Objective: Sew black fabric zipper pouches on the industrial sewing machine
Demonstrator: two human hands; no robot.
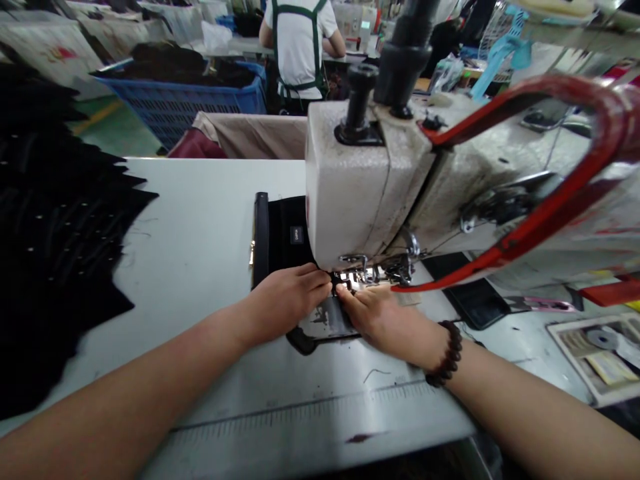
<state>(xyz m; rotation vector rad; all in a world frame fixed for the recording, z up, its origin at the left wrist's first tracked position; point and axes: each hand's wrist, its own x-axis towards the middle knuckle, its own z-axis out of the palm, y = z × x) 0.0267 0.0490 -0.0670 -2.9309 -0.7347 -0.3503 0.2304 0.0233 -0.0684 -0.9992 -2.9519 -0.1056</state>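
Note:
A black fabric bag piece (pixel 285 235) lies on the table, partly under the head of a white sewing machine (pixel 350 180). It carries a small woven label (pixel 297 235), a stiff dark band (pixel 261 233) along its left edge and a gold-coloured metal fitting (pixel 251 255). My left hand (pixel 287 300) presses on its near edge, fingers together. My right hand (pixel 383 317), with a brown bead bracelet (pixel 445 353) at the wrist, pinches at the same edge beside the lit presser foot (pixel 367 275). The fingertips of both hands nearly meet. Cloth under the machine head is hidden.
Dark pieces are stacked in a large pile (pixel 55 253) on the left. A red guard bar (pixel 530 227) arches over the machine's right side. Pink-handled snips (pixel 547 305) and a tray (pixel 565 340) lie right. Behind are a blue crate (pixel 185 97) and a seated person (pixel 299 50).

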